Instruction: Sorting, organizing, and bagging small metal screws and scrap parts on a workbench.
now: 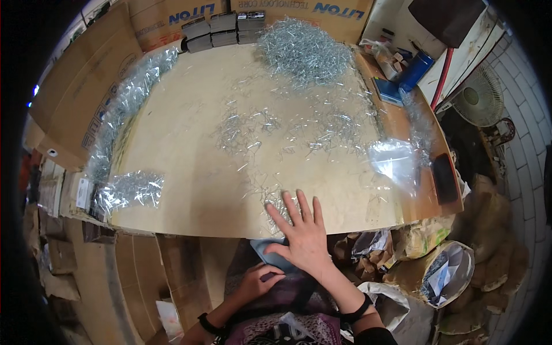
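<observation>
My right hand (305, 238) is spread at the table's front edge, its fingertips over a small patch of thin silvery metal pins (276, 210). Just below that edge is a blue-grey shallow container (269, 253), partly covered by my right palm and thumb. My left hand (260, 284) is curled against the container's near side and grips it; what lies inside the container is hidden. More loose pins (241, 129) are scattered over the middle of the wooden tabletop (178, 132). A large heap of pins (305, 52) rises at the far side.
Clear plastic bags (129, 192) line the left edge. An empty-looking clear bag (394, 164) and a dark phone (444, 178) lie at right. Beyond are a blue cylinder (415, 70), dark stacked blocks (224, 29) and a fan (478, 96). An open sack (454, 273) stands below right.
</observation>
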`<action>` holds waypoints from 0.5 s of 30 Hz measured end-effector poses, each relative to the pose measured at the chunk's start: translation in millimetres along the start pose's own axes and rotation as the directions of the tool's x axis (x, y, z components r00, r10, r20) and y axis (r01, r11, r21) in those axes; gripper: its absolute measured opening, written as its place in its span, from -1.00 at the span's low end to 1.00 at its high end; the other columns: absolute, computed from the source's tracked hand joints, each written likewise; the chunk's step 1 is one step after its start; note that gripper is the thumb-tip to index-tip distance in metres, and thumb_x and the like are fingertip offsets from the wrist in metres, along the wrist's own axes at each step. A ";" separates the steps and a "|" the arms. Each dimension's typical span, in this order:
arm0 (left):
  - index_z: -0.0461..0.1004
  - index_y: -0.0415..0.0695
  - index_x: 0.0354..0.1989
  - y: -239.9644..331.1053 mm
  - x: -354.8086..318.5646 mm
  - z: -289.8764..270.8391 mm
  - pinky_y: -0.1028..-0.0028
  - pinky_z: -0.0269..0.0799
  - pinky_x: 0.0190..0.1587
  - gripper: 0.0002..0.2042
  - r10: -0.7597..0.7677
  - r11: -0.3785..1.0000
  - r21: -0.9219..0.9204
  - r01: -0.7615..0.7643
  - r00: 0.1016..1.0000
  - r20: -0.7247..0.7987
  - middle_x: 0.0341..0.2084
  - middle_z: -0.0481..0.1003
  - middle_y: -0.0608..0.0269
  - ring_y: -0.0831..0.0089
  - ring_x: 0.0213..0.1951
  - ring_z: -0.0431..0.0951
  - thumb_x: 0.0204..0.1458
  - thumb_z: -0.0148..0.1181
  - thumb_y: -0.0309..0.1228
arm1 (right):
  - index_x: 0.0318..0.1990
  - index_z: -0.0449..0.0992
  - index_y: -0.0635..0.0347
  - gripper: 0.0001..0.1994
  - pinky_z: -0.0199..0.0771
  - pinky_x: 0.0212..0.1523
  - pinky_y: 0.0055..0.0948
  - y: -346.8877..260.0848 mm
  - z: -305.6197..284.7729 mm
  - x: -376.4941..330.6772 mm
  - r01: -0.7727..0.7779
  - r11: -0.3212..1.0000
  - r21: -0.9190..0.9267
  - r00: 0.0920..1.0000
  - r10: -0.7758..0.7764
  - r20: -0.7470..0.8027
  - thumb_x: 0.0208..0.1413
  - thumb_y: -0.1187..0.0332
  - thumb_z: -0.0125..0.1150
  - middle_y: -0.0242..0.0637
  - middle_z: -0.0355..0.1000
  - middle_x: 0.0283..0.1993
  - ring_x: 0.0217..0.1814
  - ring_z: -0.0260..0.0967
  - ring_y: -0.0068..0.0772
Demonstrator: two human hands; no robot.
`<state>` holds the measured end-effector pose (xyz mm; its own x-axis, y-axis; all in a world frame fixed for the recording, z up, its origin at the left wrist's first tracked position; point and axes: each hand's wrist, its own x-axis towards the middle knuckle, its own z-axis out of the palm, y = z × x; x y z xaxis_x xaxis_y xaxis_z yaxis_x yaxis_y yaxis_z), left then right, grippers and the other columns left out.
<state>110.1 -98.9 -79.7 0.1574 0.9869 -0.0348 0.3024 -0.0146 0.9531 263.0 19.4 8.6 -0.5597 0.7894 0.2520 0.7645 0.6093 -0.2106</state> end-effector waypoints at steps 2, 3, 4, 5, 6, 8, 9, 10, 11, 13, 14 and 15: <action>0.57 -0.16 -0.35 5.3 -0.5 0.0 0.42 0.46 -0.23 -0.85 -0.020 1.000 -0.010 0.020 1.000 0.021 -0.40 0.54 0.11 0.28 -0.31 0.57 -0.09 0.35 -0.41 | 0.29 0.24 -0.14 -0.19 -0.17 0.35 0.11 -2.5 5.9 -6.1 0.006 1.000 0.028 1.000 -0.006 -0.019 -0.10 -0.35 -0.03 -0.16 0.06 0.38 0.43 -0.11 0.11; 0.57 -0.15 -0.35 5.3 -2.3 -0.4 0.41 0.46 -0.23 -0.85 0.010 1.000 -0.016 -0.009 1.000 0.021 -0.40 0.54 0.12 0.27 -0.31 0.57 -0.09 0.36 -0.41 | 0.28 0.25 -0.13 -0.21 -0.17 0.35 0.11 -3.6 7.4 -14.0 0.016 0.998 0.058 1.000 -0.015 -0.020 -0.08 -0.33 -0.01 -0.15 0.06 0.37 0.43 -0.12 0.11; 0.57 -0.15 -0.35 4.9 -4.7 -0.5 0.41 0.46 -0.23 -0.84 0.040 0.999 -0.023 -0.039 0.999 0.021 -0.40 0.54 0.12 0.27 -0.31 0.57 -0.10 0.36 -0.40 | 0.27 0.26 -0.13 -0.24 -0.16 0.35 0.10 -4.7 8.1 -21.6 0.026 0.996 0.087 0.999 -0.024 -0.021 -0.07 -0.31 0.01 -0.14 0.07 0.37 0.43 -0.12 0.11; 0.57 -0.15 -0.35 4.8 -6.2 -0.8 0.41 0.46 -0.23 -0.84 0.070 0.997 -0.029 -0.069 0.997 0.022 -0.40 0.53 0.12 0.27 -0.31 0.57 -0.11 0.37 -0.40 | 0.27 0.26 -0.11 -0.24 -0.14 0.34 0.09 -6.7 7.4 -28.4 0.041 0.995 0.095 0.999 -0.040 -0.014 -0.06 -0.31 0.00 -0.16 0.07 0.37 0.43 -0.12 0.11; 0.58 -0.14 -0.36 5.1 -8.3 -0.3 0.41 0.46 -0.24 -0.84 0.067 0.997 -0.028 -0.067 0.998 0.015 -0.41 0.53 0.12 0.27 -0.31 0.57 -0.12 0.37 -0.41 | 0.27 0.26 -0.10 -0.24 -0.13 0.34 0.08 -9.5 6.6 -37.7 0.051 0.993 0.105 0.999 -0.051 0.000 -0.06 -0.31 -0.01 -0.17 0.06 0.38 0.43 -0.12 0.11; 0.58 -0.14 -0.37 8.2 -10.3 -1.1 0.41 0.46 -0.25 -0.84 0.061 0.998 -0.028 -0.061 0.998 0.002 -0.43 0.53 0.12 0.28 -0.33 0.57 -0.13 0.39 -0.41 | 0.23 0.31 -0.07 -0.34 -0.06 0.33 0.01 -9.6 1.9 -49.1 0.086 0.985 0.149 0.996 -0.085 -0.012 0.01 -0.17 0.06 -0.22 0.11 0.35 0.40 -0.03 0.01; 0.58 -0.14 -0.37 10.7 -10.5 -1.0 0.41 0.46 -0.25 -0.84 0.061 0.998 -0.027 -0.060 0.998 0.001 -0.44 0.53 0.13 0.28 -0.33 0.57 -0.14 0.39 -0.42 | 0.20 0.35 -0.05 -0.41 -0.04 0.32 0.01 -4.5 3.5 -57.1 0.114 0.976 0.184 0.993 -0.106 -0.055 0.03 -0.08 0.08 -0.21 0.16 0.32 0.38 0.03 -0.02; 0.58 -0.14 -0.37 10.3 -10.5 -0.6 0.41 0.46 -0.25 -0.84 0.066 0.998 -0.020 -0.066 0.998 0.011 -0.45 0.53 0.13 0.28 -0.34 0.56 -0.14 0.39 -0.42 | 0.16 0.39 -0.03 -0.48 -0.01 0.31 0.00 1.9 9.6 -65.5 0.143 0.964 0.222 0.988 -0.124 -0.097 0.05 0.00 0.09 -0.21 0.21 0.29 0.35 0.09 -0.04; 0.58 -0.14 -0.37 8.8 -9.4 -0.1 0.41 0.46 -0.26 -0.85 0.071 0.997 -0.013 -0.071 0.997 0.021 -0.45 0.53 0.13 0.28 -0.35 0.56 -0.14 0.39 -0.43 | 0.12 0.43 -0.02 -0.54 0.01 0.30 -0.01 6.6 13.6 -73.5 0.173 0.951 0.258 0.980 -0.140 -0.139 0.07 0.09 0.11 -0.21 0.26 0.26 0.32 0.15 -0.07; 0.58 -0.15 -0.37 3.8 -8.4 0.0 0.41 0.45 -0.26 -0.85 0.053 0.999 -0.002 -0.053 0.998 0.029 -0.44 0.54 0.13 0.29 -0.35 0.56 -0.13 0.38 -0.45 | 0.01 0.49 0.11 -0.55 0.10 0.24 -0.14 10.5 15.6 -77.3 0.150 0.933 0.327 0.963 -0.064 -0.260 -0.15 0.50 0.03 -0.23 0.36 0.16 0.19 0.29 -0.17; 0.58 -0.16 -0.37 3.1 -5.6 -1.2 0.42 0.45 -0.26 -0.85 0.047 0.999 0.000 -0.047 0.998 0.030 -0.43 0.54 0.14 0.30 -0.35 0.56 -0.14 0.38 -0.46 | 0.00 0.50 0.12 -0.56 0.11 0.22 -0.14 12.5 15.5 -79.3 0.122 0.946 0.301 0.955 -0.029 -0.295 -0.15 0.50 0.04 -0.22 0.37 0.15 0.17 0.30 -0.18; 0.58 -0.16 -0.37 1.7 -3.7 -1.6 0.43 0.45 -0.27 -0.85 0.041 0.999 0.002 -0.041 0.999 0.030 -0.42 0.55 0.14 0.31 -0.35 0.56 -0.14 0.38 -0.47 | -0.01 0.50 0.12 -0.57 0.13 0.19 -0.14 13.8 16.2 -81.4 0.093 0.957 0.276 0.944 0.003 -0.331 -0.15 0.50 0.04 -0.22 0.37 0.14 0.15 0.31 -0.19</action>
<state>108.5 -102.3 -77.4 0.1979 0.9802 -0.0048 0.2978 -0.0555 0.9530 313.9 -35.2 -30.1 -0.4199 0.7224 0.5493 0.5912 0.6770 -0.4384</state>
